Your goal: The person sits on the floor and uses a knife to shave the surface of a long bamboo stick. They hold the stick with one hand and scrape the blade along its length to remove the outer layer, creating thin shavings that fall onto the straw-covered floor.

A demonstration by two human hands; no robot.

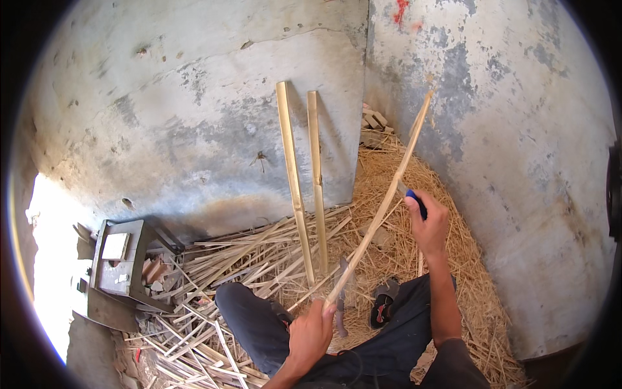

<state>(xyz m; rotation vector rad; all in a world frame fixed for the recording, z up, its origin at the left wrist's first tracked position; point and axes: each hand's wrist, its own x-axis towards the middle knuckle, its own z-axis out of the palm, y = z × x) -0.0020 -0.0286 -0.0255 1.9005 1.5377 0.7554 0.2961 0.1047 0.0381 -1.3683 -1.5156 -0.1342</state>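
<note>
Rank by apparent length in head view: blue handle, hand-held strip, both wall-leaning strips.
1. Held strip; nearness may exaggerate it
2. Left leaning strip
3. Right leaning strip
4. Blue handle

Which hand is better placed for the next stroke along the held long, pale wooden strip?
Probably the right hand: it grips the blue-handled tool beside the long, pale wooden strip. The left hand holds the strip's near end, so seems better for steadying.
</note>
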